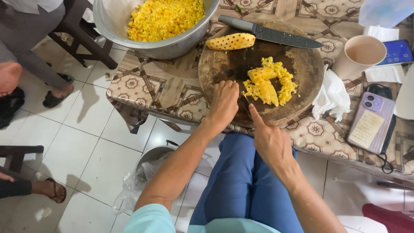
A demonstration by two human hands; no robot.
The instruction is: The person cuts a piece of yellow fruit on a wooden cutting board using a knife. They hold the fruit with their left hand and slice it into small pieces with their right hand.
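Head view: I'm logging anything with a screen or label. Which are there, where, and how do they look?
Phone, table's far right edge: lit blue screen, face up.
Phone, right of the round board: lilac back up, pale rectangular note under its clear case.
No packages or signs.

At the table's right edge, a lilac phone [371, 122] lies face down, a pale yellow paper note tucked inside its clear case. Farther back, beside a beige cup [363, 52], a second phone [397, 52] lies face up on white paper, its screen lit blue. A clear plastic bag [137, 181] slumps on the floor below.
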